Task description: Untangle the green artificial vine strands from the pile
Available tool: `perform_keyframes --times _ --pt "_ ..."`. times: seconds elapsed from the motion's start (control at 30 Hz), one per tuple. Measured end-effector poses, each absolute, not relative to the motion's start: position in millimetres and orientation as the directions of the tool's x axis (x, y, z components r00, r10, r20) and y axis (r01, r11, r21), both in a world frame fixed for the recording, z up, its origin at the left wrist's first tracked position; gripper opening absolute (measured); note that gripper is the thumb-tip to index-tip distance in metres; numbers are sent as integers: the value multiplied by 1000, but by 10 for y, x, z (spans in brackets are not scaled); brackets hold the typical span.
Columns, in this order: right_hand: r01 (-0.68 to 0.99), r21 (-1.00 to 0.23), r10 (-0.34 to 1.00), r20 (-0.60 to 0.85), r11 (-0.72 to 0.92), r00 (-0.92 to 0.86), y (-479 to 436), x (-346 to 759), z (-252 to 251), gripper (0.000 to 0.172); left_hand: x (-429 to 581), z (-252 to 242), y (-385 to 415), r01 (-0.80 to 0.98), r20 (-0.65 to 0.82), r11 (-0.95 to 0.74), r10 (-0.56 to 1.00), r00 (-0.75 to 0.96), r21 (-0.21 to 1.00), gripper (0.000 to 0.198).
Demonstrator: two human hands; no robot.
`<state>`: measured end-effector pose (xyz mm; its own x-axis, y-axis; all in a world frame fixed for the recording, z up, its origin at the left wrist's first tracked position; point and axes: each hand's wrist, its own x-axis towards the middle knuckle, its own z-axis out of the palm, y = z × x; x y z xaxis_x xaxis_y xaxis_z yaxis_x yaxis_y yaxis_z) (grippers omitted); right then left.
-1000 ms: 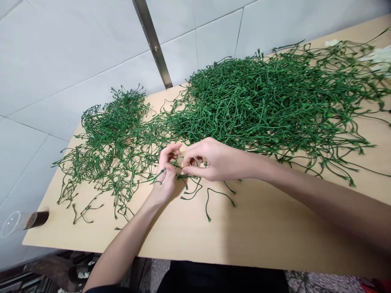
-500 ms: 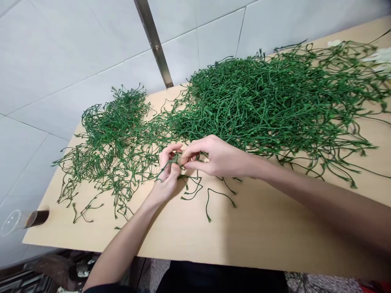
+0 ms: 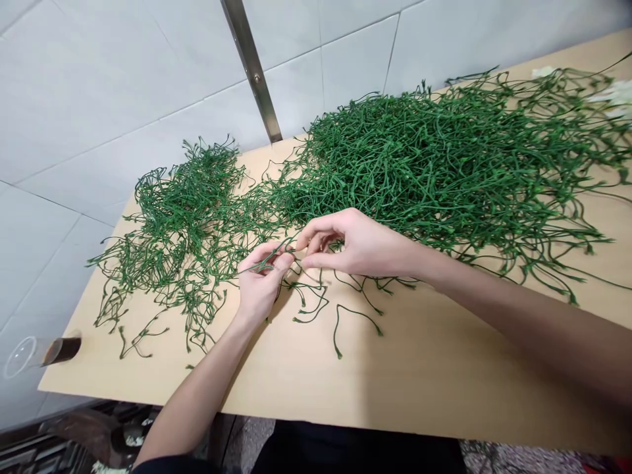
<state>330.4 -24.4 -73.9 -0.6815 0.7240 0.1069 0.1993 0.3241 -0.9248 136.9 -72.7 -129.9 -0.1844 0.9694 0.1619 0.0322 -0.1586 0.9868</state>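
My left hand (image 3: 263, 276) is closed around a few thin green stems (image 3: 269, 259), pinched between thumb and fingers. They look like artificial flower stems with small tufted ends. Close by on the right, my right hand (image 3: 336, 243) has its thumb and forefinger curled at the ends of these stems, pinching there; the exact contact is small and partly hidden by the fingers. Just beyond both hands lies a large tangled pile of green stems (image 3: 419, 158). Several loose stems (image 3: 355, 315) lie on the wooden table below the hands.
A smaller heap of stems (image 3: 182, 204) spreads over the table's left part. A clear cup with dark liquid (image 3: 62, 350) is at the left edge. White petal-like pieces (image 3: 617, 93) lie at the far right. A tiled wall (image 3: 197, 66) with a metal strip (image 3: 254, 76) borders the table's back.
My left hand has shifted slightly left, and the stems in it now lie straighter across its fingers. My right hand has moved a little right and up, its fingers slightly farther from the left.
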Motion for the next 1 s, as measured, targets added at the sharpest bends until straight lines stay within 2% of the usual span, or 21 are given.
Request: perform_keyframes --times 0.1,0.2,0.3,0.43,0.57,0.77,1.0 --pt "219 -911 733 120 349 -670 -233 3299 -761 24 1355 -1322 -707 53 219 -213 963 -155 976 24" --pt "257 -848 726 197 464 -659 -236 3283 -787 27 1359 -1325 -686 56 291 -286 948 -126 957 23" --pt "255 -780 699 301 572 -648 -244 3272 -800 20 1377 -1297 -675 40 318 -315 942 -107 948 21" --pt "222 -740 642 344 634 -685 -241 3284 -778 13 1403 -1263 -676 43 329 -326 939 -99 944 21" --pt "219 -721 614 343 657 -711 -222 3311 -756 10 1414 -1261 -686 58 309 -305 946 -100 951 23" --pt "247 -685 577 305 686 -757 -224 3305 -780 10 1432 -1222 -699 64 199 -192 973 -115 979 32" --pt "224 -797 612 218 561 -760 -239 3329 -752 12 1442 -1188 -699 53 206 -202 975 -85 978 33"
